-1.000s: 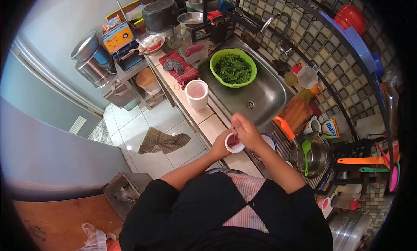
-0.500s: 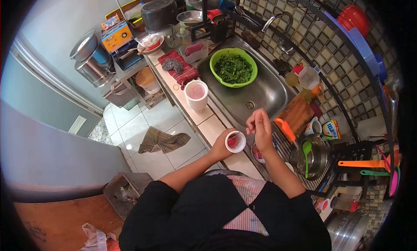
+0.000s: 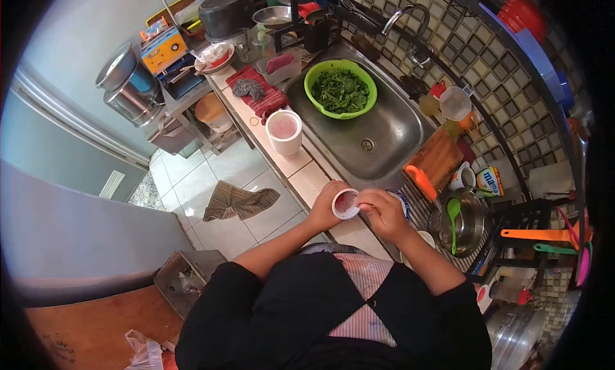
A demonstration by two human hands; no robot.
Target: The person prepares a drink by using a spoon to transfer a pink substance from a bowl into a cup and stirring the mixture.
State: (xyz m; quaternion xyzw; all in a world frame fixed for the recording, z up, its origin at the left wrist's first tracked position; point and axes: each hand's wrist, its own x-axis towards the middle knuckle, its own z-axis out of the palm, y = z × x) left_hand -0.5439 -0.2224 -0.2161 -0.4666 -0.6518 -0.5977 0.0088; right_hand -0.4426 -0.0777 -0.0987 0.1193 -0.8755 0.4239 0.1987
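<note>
A small white cup (image 3: 346,204) with something reddish inside is wrapped by the fingers of my left hand (image 3: 325,208). My right hand (image 3: 382,213) is closed in a pinch at the cup's right rim; what it pinches is too small to make out. A tall white container (image 3: 284,131) with pinkish contents stands on the tiled counter edge, up and left of my hands. Partly behind my right hand is a blue-and-white round item (image 3: 401,202).
A green colander (image 3: 340,89) of leafy greens sits in the steel sink (image 3: 391,139). Right of my hands are a cutting board (image 3: 438,160), an orange-handled tool (image 3: 421,181) and a metal pan (image 3: 471,226). A red cloth (image 3: 259,94) lies on the counter.
My right hand has come down from above the cup to its rim. The red contents look more spread out in the cup. The view has shifted slightly.
</note>
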